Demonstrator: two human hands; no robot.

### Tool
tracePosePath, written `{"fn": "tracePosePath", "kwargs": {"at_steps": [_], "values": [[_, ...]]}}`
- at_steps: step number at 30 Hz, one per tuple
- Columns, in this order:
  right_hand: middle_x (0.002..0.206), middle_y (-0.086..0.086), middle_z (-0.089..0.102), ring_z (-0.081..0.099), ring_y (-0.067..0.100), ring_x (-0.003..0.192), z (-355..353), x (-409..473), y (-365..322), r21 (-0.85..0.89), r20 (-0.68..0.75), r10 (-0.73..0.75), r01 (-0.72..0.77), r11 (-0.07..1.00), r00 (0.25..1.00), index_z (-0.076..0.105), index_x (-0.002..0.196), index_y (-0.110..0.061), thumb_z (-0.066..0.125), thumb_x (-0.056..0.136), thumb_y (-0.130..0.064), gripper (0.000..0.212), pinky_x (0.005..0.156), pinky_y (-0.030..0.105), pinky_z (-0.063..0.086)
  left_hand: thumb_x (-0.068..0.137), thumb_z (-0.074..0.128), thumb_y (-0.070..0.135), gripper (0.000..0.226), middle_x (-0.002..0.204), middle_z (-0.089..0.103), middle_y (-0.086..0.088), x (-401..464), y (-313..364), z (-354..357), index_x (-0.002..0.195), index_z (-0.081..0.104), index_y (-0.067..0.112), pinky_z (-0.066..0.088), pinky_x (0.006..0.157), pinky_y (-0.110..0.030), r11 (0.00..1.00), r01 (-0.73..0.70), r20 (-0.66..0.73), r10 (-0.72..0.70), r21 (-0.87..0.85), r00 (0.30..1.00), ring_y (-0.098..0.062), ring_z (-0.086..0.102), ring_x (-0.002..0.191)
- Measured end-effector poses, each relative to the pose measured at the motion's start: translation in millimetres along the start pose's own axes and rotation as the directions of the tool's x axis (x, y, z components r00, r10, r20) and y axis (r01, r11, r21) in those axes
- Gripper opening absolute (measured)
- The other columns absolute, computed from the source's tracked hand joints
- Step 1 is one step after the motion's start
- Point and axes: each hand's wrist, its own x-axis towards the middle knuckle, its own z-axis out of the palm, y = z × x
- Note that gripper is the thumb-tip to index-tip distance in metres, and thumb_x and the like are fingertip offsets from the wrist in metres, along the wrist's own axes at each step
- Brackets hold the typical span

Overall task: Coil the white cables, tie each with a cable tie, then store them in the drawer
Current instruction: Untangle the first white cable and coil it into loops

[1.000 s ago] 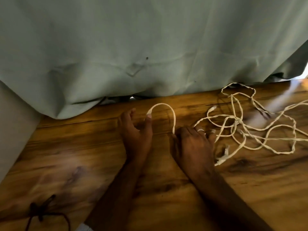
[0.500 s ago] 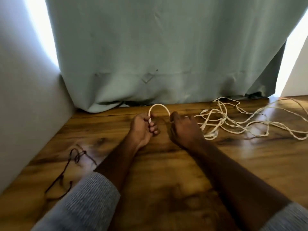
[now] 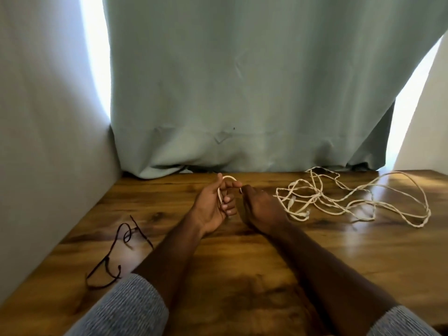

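Fingers of the left hand (image 3: pixel 213 207) curled around a small first loop of white cable (image 3: pixel 221 194), apparently to anchor the coil, while the right hand (image 3: pixel 263 209), its finger posture unclear, fed slack from the tangle (image 3: pixel 351 202) on the table (image 3: pixel 242 275).

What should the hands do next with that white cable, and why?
Probably lay a second loop into the left hand. It holds only one small loop of the white cable, the right hand grips the strand beside it, and the rest lies tangled on the table.
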Motion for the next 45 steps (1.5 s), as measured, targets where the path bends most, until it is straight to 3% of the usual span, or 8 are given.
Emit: {"fn": "tracePosePath", "kwargs": {"at_steps": [9,16,21,28,34,39,42,45], "values": [[0.091,0.014,0.07,0.066,0.037,0.079,-0.8,5.1,8.9,0.071,-0.013,0.047,-0.046,0.996,0.999,0.056,0.108,-0.021,0.036,0.096,-0.044,0.033,0.065,0.042,0.053,0.105,0.031,0.044,0.049,0.067,0.069,-0.003,50.5,14.6,33.3,0.114,0.061,0.006,0.036,0.042,-0.018,0.978,-0.172,-0.1,0.161,-0.117,0.982,-0.01,0.054,0.043],[0.079,0.002,0.066,0.057,0.022,0.07,-19.3,5.8,42.0,0.113,0.184,0.106,-0.129,0.985,0.977,0.057,0.074,-0.026,0.063,0.073,-0.017,0.01,0.065,0.029,0.044,0.099,0.051,0.046,0.042,0.051,0.049,-0.002,75.3,-27.9,41.1,0.081,0.062,0.011,0.028,0.038,-0.019,0.94,-0.092,-0.421,0.232,0.327,0.877,-0.014,0.042,0.038],[0.124,0.002,0.063,0.052,0.025,0.122,-30.0,1.9,49.8,-0.131,0.236,0.168,-0.14,0.981,0.957,0.069,0.114,-0.028,0.072,0.081,-0.031,0.034,0.109,0.052,0.036,0.1,0.052,0.04,0.034,0.049,0.037,0.002,73.7,-28.4,36.6,0.085,0.058,0.01,0.019,0.037,-0.018,0.955,-0.113,-0.383,0.216,0.273,0.898,-0.01,0.029,0.036],[0.129,0.003,0.044,0.04,0.029,0.129,-55.9,-11.7,68.5,-0.284,0.158,0.224,-0.173,0.943,0.962,0.064,0.119,-0.032,0.058,0.092,-0.037,0.028,0.111,0.06,0.022,0.098,0.059,0.024,0.02,0.055,0.038,-0.001,71.2,9.8,20.9,0.083,0.061,0.011,0.023,0.039,-0.016,0.878,-0.259,-0.518,0.451,0.403,0.726,-0.008,0.032,0.037],[0.119,-0.004,0.06,0.052,0.018,0.118,-105.3,11.2,73.5,-0.114,0.107,0.174,-0.161,0.98,0.979,0.077,0.11,-0.033,0.069,0.091,-0.036,0.02,0.101,0.045,0.037,0.084,0.07,-0.002,0.042,0.068,0.057,-0.007,54.6,-6.2,38.3,0.122,0.057,0.011,0.026,0.033,-0.015,0.878,-0.023,-0.25,0.162,0.479,0.955,-0.007,0.044,0.04],[0.098,0.002,0.078,0.071,0.014,0.087,-140.3,48.7,65.7,0.151,0.009,0.113,-0.113,0.982,0.994,0.082,0.096,-0.018,0.076,0.081,-0.009,0.018,0.083,0.029,0.056,0.079,0.075,0.0,0.043,0.083,0.075,-0.006,53.1,-13.4,97.8,0.121,0.069,0.01,0.054,0.064,-0.022,0.767,-0.207,0.017,0.248,0.607,0.969,-0.014,0.071,0.07],[0.099,0.004,0.076,0.071,0.016,0.086,-144.9,49.1,70.5,0.188,-0.067,0.15,-0.135,0.973,0.986,0.076,0.11,-0.019,0.075,0.083,-0.01,0.029,0.079,0.026,0.056,0.09,0.056,-0.006,0.036,0.06,0.06,0.003,53.9,-8.2,129.0,0.121,0.068,0.01,0.038,0.04,-0.017,0.865,-0.156,-0.113,0.237,0.477,0.965,-0.005,0.05,0.046],[0.1,0.004,0.075,0.071,0.016,0.084,-144.8,37.6,74.4,0.213,-0.075,0.192,-0.173,0.962,0.979,0.069,0.12,-0.018,0.078,0.084,-0.013,0.037,0.075,0.023,0.056,0.094,0.051,0.017,0.027,0.073,0.065,-0.004,56.0,-6.5,132.8,0.108,0.073,0.012,0.027,0.035,-0.017,0.957,-0.048,-0.205,0.11,0.286,0.972,-0.01,0.045,0.048]]}}
